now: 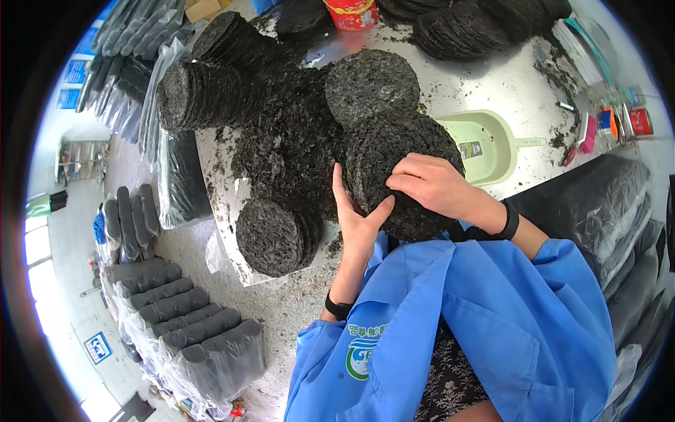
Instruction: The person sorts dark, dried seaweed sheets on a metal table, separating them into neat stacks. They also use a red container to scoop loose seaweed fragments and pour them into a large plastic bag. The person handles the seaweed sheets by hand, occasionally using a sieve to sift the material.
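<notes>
On crumb-strewn tabletop, dark discs; bags around.

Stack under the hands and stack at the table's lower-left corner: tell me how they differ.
Contact: the left hand and right hand are on the worked stack; neither touches the corner stack.
Size: the worked stack's round face looks larger in view than the corner stack's.
Place: the worked stack is beside the green dustpan; the corner stack is not.
Both look dark, round and rough.
</notes>
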`<control>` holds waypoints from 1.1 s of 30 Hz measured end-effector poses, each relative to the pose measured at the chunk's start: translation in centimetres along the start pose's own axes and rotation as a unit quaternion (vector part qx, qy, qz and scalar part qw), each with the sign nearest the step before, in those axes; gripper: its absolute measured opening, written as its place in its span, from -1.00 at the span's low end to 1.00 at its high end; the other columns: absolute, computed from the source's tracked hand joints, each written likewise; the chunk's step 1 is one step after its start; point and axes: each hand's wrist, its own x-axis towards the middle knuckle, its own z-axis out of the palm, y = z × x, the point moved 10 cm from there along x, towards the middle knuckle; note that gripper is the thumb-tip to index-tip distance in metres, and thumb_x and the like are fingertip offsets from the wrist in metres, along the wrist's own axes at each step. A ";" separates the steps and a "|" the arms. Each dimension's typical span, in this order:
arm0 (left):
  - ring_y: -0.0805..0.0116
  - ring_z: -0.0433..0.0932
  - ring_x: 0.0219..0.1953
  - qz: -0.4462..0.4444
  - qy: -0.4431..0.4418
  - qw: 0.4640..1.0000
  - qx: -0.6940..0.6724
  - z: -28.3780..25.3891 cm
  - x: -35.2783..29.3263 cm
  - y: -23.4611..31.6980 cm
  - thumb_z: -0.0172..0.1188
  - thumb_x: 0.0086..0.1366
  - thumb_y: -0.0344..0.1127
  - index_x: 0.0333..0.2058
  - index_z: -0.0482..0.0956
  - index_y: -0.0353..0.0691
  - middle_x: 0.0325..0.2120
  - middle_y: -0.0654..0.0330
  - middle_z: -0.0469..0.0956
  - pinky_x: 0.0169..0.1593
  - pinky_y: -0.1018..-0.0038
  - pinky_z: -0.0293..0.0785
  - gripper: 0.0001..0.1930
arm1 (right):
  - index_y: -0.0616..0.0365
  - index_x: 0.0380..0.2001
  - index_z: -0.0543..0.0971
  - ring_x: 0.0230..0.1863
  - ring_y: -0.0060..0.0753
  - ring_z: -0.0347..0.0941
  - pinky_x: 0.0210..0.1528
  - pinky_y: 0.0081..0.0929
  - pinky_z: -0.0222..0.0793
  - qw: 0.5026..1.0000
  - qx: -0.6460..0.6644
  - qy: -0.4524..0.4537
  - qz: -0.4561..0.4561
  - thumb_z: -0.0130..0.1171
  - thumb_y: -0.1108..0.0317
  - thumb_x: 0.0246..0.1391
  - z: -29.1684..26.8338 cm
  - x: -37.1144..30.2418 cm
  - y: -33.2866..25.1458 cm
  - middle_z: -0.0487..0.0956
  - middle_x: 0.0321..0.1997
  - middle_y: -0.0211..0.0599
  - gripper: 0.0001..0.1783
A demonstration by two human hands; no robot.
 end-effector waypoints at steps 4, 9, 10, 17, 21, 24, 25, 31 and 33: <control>0.30 0.37 0.02 -0.026 0.008 1.000 -0.005 -0.2 0.0 -1.3 0.24 -0.03 -0.65 0.31 -0.16 -0.21 0.04 0.04 0.31 0.07 0.41 0.37 -0.02 | 0.19 -0.49 0.49 -0.37 -0.36 0.40 -0.38 -0.46 0.41 0.994 -0.065 -0.046 -0.072 0.14 0.43 -0.26 0.6 0.3 -1.3 0.39 -0.46 -0.36 -0.84; 0.29 0.34 0.05 -0.062 0.013 0.998 -0.016 -0.1 0.0 -2.2 0.23 0.00 -0.65 0.31 -0.16 -0.21 0.06 0.03 0.28 0.09 0.41 0.34 -0.04 | 0.15 -0.64 0.42 -0.43 -0.45 0.36 -0.45 -0.52 0.37 0.987 -0.105 -0.067 -0.098 0.13 0.40 -0.27 1.9 0.0 -1.0 0.29 -0.56 -0.40 -0.89; 0.29 0.32 0.09 -0.069 0.011 0.997 -0.031 0.0 0.0 -2.2 0.23 -0.01 -0.66 0.31 -0.19 -0.22 0.09 0.03 0.26 0.12 0.41 0.32 -0.03 | 0.16 -0.65 0.41 -0.43 -0.47 0.37 -0.46 -0.51 0.35 0.995 -0.050 -0.057 -0.067 0.15 0.41 -0.25 1.4 0.2 0.1 0.31 -0.57 -0.40 -0.89; 0.27 0.34 0.07 -0.070 0.045 0.994 -0.074 -2.1 -0.7 -3.1 0.25 0.00 -0.63 0.32 -0.18 -0.16 0.11 0.03 0.24 0.12 0.39 0.33 -0.01 | 0.21 -0.36 0.54 -0.44 -0.67 0.40 -0.39 -0.68 0.32 0.824 0.443 0.039 0.350 0.15 0.42 0.06 2.4 -4.2 10.1 0.50 -0.41 -0.44 -0.91; 0.24 0.35 0.09 -0.023 0.156 0.974 -0.161 -9.3 -3.1 -2.7 0.24 0.01 -0.62 0.29 -0.04 -0.13 0.16 0.04 0.21 0.14 0.37 0.31 -0.10 | 0.22 -0.34 0.54 -0.48 -0.67 0.36 -0.42 -0.66 0.30 0.840 0.296 0.133 0.435 0.14 0.34 0.10 -1.3 -12.5 19.3 0.50 -0.46 -0.45 -0.84; 0.16 0.41 0.06 0.043 0.273 0.954 -0.116 -21.1 -7.5 -4.5 0.21 0.04 -0.53 0.10 0.30 -0.27 0.10 0.00 0.32 0.14 0.27 0.35 -0.42 | 0.28 -0.33 0.51 -0.51 -0.53 0.35 -0.41 -0.54 0.30 0.876 0.035 -0.017 0.480 0.11 0.34 0.14 -2.7 -16.6 22.8 0.48 -0.53 -0.27 -0.81; 0.11 0.43 0.04 0.052 0.303 0.940 -0.148 -24.3 -9.1 -4.2 0.19 0.06 -0.49 0.02 0.39 -0.33 0.06 -0.03 0.37 0.14 0.22 0.36 -0.52 | 0.28 -0.33 0.50 -0.52 -0.47 0.35 -0.40 -0.51 0.29 0.890 0.025 -0.021 0.455 0.09 0.35 0.15 -2.2 -16.1 21.9 0.46 -0.53 -0.22 -0.82; 0.03 0.48 -0.03 0.055 0.338 0.886 -0.311 -30.6 -12.3 -2.2 0.07 0.17 -0.30 -0.01 0.38 -0.42 -0.03 -0.04 0.46 0.07 0.10 0.42 -0.57 | 0.15 -0.25 0.50 -0.29 -0.25 0.34 -0.23 -0.36 0.29 0.962 -0.012 -0.095 0.257 0.17 0.33 0.00 5.0 -12.1 14.2 0.43 -0.29 -0.19 -0.77; 0.22 0.49 -0.07 -0.013 0.409 0.887 -0.214 -34.6 -13.3 -7.2 0.19 0.11 -0.33 -0.22 0.51 -0.19 -0.17 0.16 0.52 0.04 0.19 0.42 -0.77 | 0.09 -0.22 0.50 -0.20 -0.18 0.33 -0.17 -0.31 0.30 0.976 -0.005 -0.157 0.152 0.21 0.33 -0.06 9.8 -10.6 10.5 0.42 -0.20 -0.19 -0.71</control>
